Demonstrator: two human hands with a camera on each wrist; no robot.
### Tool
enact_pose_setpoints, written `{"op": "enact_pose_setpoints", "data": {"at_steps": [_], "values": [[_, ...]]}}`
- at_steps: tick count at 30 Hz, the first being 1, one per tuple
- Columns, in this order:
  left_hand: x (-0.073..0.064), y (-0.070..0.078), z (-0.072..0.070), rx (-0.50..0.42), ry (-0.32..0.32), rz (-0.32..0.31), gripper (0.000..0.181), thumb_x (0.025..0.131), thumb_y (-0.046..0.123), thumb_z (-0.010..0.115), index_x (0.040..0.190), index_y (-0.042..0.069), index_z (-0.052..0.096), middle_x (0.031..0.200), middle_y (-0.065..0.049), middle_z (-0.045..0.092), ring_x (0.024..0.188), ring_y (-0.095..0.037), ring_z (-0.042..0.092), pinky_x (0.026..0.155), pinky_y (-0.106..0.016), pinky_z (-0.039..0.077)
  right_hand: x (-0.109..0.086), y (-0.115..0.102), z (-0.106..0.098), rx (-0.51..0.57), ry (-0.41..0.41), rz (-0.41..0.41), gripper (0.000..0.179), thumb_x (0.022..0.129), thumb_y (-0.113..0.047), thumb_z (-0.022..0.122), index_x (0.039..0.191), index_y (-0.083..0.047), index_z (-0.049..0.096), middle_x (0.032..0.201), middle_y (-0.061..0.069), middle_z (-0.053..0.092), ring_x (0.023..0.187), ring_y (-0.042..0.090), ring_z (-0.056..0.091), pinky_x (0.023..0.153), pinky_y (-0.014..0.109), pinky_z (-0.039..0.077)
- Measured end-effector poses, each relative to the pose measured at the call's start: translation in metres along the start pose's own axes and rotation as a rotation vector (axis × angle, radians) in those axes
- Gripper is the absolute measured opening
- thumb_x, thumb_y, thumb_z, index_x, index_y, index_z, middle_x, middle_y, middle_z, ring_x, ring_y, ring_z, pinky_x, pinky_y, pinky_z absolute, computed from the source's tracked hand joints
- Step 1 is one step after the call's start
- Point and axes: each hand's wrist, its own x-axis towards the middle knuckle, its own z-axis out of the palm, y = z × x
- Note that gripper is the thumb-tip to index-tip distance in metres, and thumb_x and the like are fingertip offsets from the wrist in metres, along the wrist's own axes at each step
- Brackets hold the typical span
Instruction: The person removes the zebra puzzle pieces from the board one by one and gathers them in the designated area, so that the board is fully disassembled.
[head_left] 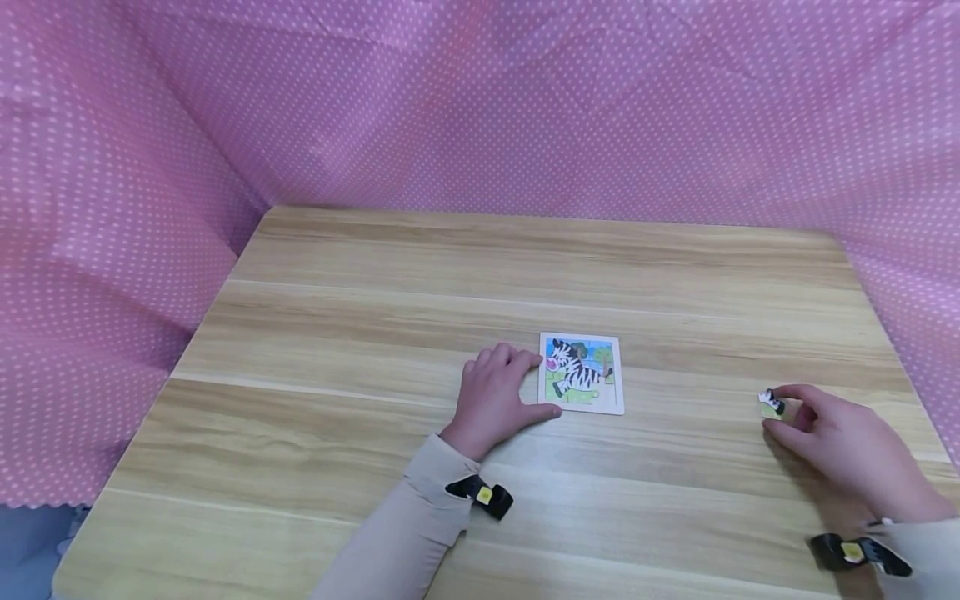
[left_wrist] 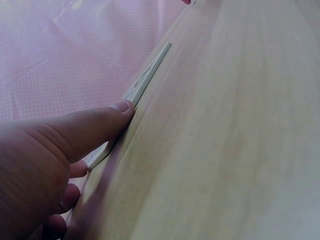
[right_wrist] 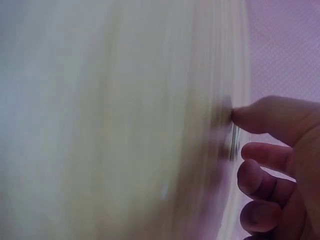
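Note:
A square zebra jigsaw puzzle (head_left: 581,374) in a pale frame lies flat on the wooden table. At its lower right corner, inside the frame, a pale bare patch shows. My left hand (head_left: 497,396) holds the puzzle at its near left corner, thumb along the near edge and forefinger at the left side. In the left wrist view the thumb (left_wrist: 121,106) presses the frame's edge. Well to the right, my right hand (head_left: 840,437) pinches a small puzzle piece (head_left: 771,404) with black, white and green print between thumb and forefinger. The right wrist view shows the piece (right_wrist: 234,142) edge-on.
The wood-grain table (head_left: 360,333) extends around both hands. A pink cloth with white dots (head_left: 480,108) hangs behind the table and along its left and right sides. Each wrist carries a black strap with a camera, the left strap (head_left: 480,495) near the puzzle.

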Motion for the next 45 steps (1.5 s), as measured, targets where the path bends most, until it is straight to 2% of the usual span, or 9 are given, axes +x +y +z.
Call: {"op": "enact_pose_setpoints", "data": {"at_steps": [5,11,17,24,33,45], "values": [[0.000,0.000,-0.001,-0.002,-0.002,0.000,0.076,0.072,0.066,0.079,0.133,0.026,0.063,0.117,0.004,0.054,0.099,-0.017,0.043,0.084,-0.035,0.033,-0.001,0.007,-0.002,0.022,-0.061,0.026,0.045,0.093,-0.029,0.069,0.126,0.000,0.058,0.079,-0.003,0.058,0.062,0.008,0.047,0.055,0.027,0.037],[0.000,0.000,-0.001,-0.001,0.003,-0.001,0.076,0.071,0.067,0.079,0.134,0.026,0.063,0.116,0.003,0.054,0.099,-0.017,0.043,0.084,-0.035,0.034,0.000,0.008,-0.002,0.037,-0.025,0.019,0.037,0.092,-0.023,0.070,0.120,0.000,0.062,0.078,-0.003,0.058,0.062,0.008,0.047,0.055,0.027,0.037],[0.000,-0.001,0.002,-0.002,0.005,0.000,0.076,0.071,0.067,0.079,0.133,0.026,0.063,0.117,0.004,0.054,0.100,-0.017,0.043,0.085,-0.036,0.034,0.002,0.000,0.000,0.047,-0.050,0.014,0.037,0.088,-0.020,0.073,0.115,0.002,0.063,0.078,-0.002,0.055,0.064,0.011,0.046,0.055,0.027,0.036],[0.000,-0.001,0.002,0.001,0.003,-0.005,0.076,0.071,0.067,0.079,0.133,0.026,0.062,0.118,0.004,0.054,0.101,-0.017,0.043,0.085,-0.035,0.034,0.007,-0.022,0.006,0.083,-0.044,-0.047,0.033,0.085,-0.018,0.076,0.111,-0.001,0.065,0.076,-0.004,0.054,0.063,0.007,0.045,0.055,0.027,0.037],[-0.001,0.001,0.000,0.006,0.003,-0.008,0.076,0.071,0.067,0.080,0.133,0.027,0.063,0.117,0.004,0.054,0.100,-0.016,0.044,0.085,-0.035,0.034,0.018,-0.061,0.015,0.096,-0.052,-0.137,0.029,0.085,-0.017,0.076,0.109,-0.005,0.067,0.074,-0.006,0.054,0.062,0.008,0.046,0.056,0.027,0.040],[0.000,0.003,0.003,0.021,0.007,-0.013,0.076,0.072,0.068,0.079,0.134,0.027,0.062,0.118,0.004,0.054,0.101,-0.016,0.044,0.085,-0.035,0.035,0.035,-0.099,0.025,0.118,-0.120,-0.156,0.030,0.085,-0.017,0.076,0.112,-0.005,0.067,0.075,-0.005,0.056,0.064,0.013,0.048,0.057,0.028,0.041]]}}
